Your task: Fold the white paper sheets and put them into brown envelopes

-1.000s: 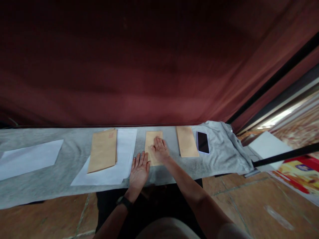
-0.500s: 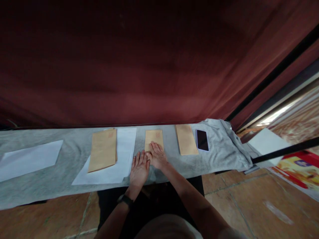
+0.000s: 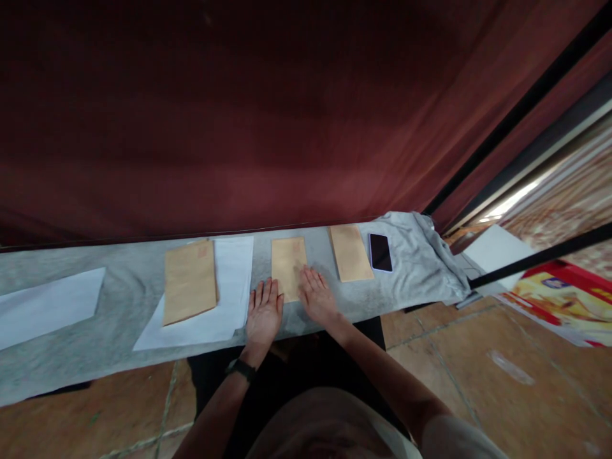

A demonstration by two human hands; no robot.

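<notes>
A tan paper envelope [image 3: 288,260] with a small reddish print near its top right corner lies flat in front of me. My left hand [image 3: 264,312], a dark band on its wrist, rests palm down at the envelope's lower left corner, fingers stretched out. At the lower right edge lies my right hand [image 3: 316,294], flat and open, its fingertips touching or just beside the paper. Left of my hands, a stack of tan envelopes [image 3: 190,280] sits on white paper sheets [image 3: 234,274]. To the right lies another tan envelope [image 3: 350,254].
A phone [image 3: 380,252] with a dark screen lies right of the envelopes. A grey cloth [image 3: 119,325] covers the narrow table, bunched at its right end. Another white sheet [image 3: 57,304] is at far left. A dark red curtain [image 3: 268,140] hangs behind; a red and yellow box [image 3: 568,299] stands at right.
My right hand has slid off the middle of the envelope to its right edge. My hands, close together before, are now apart, with the envelope between them. The camera view has shifted slightly.
</notes>
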